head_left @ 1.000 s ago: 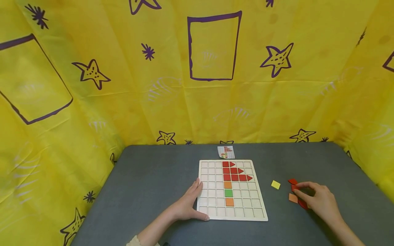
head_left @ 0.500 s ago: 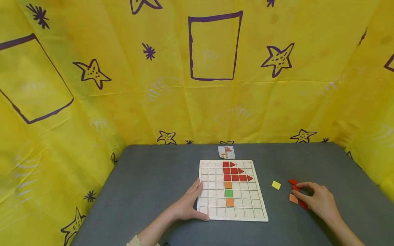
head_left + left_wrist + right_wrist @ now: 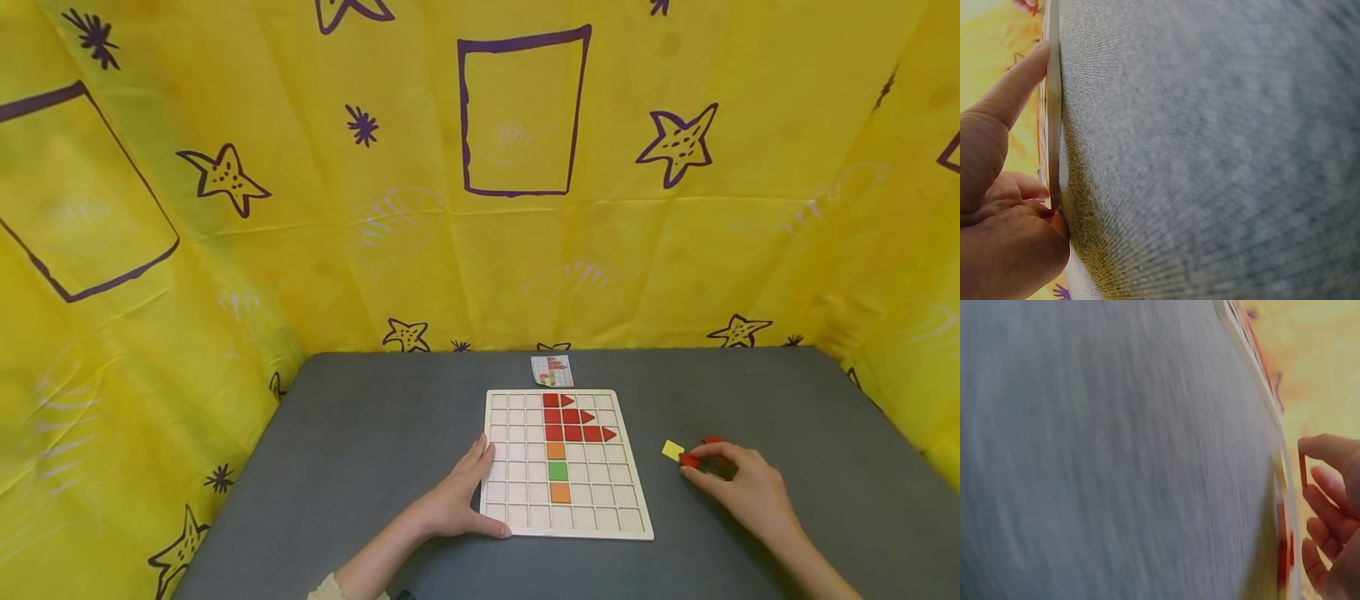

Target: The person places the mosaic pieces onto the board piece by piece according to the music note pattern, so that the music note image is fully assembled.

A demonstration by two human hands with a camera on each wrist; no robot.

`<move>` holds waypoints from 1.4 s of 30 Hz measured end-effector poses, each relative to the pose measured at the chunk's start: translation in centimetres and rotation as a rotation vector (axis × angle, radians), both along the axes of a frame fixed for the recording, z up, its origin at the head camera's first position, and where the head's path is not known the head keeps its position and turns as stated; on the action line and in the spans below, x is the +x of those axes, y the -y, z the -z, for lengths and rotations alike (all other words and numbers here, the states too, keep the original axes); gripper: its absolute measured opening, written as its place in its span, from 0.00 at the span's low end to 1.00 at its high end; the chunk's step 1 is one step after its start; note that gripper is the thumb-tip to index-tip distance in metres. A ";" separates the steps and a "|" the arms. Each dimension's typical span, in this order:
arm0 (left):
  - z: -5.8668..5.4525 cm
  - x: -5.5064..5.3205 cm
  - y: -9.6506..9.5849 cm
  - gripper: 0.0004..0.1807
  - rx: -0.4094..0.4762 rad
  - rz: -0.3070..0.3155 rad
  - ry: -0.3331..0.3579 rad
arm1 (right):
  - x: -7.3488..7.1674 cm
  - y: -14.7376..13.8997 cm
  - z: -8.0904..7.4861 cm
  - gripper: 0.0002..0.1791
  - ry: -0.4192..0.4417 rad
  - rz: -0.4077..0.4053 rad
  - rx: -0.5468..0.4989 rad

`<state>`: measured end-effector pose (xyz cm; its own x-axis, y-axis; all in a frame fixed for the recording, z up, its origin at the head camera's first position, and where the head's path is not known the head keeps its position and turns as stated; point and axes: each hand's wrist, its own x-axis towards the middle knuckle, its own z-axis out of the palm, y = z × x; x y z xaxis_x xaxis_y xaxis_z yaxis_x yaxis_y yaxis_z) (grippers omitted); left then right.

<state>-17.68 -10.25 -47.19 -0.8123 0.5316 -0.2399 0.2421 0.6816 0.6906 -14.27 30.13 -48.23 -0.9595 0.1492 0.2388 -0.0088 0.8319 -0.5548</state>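
My left hand [image 3: 461, 496] rests at the near-left corner of a pale wooden grid board [image 3: 517, 517], thumb on the near edge, fingers along the left edge. In the left wrist view the thumb [image 3: 1019, 84] is straight against the board's rim [image 3: 1054, 119]. To the right of the board, my right hand [image 3: 750, 487] pinches a red tile [image 3: 688, 460] between thumb and fingertips. The tile [image 3: 1302, 465] appears edge-on and raised off the table in the right wrist view. Beside it lies a yellow square tile [image 3: 672, 450]. Another red piece [image 3: 711, 439] lies behind the hand, partly hidden.
Red squares and triangles form three rows on the board, above an orange [image 3: 555, 451], a green [image 3: 557, 471] and another orange tile [image 3: 560, 492]. A small printed card [image 3: 552, 372] lies behind the board. A yellow patterned cloth [image 3: 510, 275] hangs around the grey table [image 3: 375, 433].
My right hand has picked up the red tile and moved left with it, close to the yellow tile. The left hand and the board have stayed put.
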 end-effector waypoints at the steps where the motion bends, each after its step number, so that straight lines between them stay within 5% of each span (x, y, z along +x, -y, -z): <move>1: 0.0 0.0 0.0 0.64 0.000 -0.001 -0.002 | 0.0 0.6 0.0 0.17 -0.011 -0.009 -0.002; 11: 0.2 0.0 0.0 0.64 0.006 0.005 -0.015 | 0.8 6.7 0.1 0.15 0.042 -0.146 -0.072; 23: 0.2 0.0 0.1 0.64 0.009 0.005 -0.011 | 1.6 11.8 0.8 0.17 -0.016 -0.295 -0.163; 35: 0.3 -0.2 0.1 0.64 0.011 0.011 -0.007 | 1.4 13.9 1.6 0.18 -0.243 -0.479 -0.034; 42: 0.3 -0.2 0.1 0.64 0.007 0.010 -0.013 | 1.2 14.1 1.8 0.14 -0.247 -0.505 -0.044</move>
<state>-17.86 -10.33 -47.49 -0.8097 0.5416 -0.2258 0.2579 0.6741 0.6921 -13.10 16.01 -50.06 -0.8307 -0.2995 0.4694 -0.5341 0.6666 -0.5200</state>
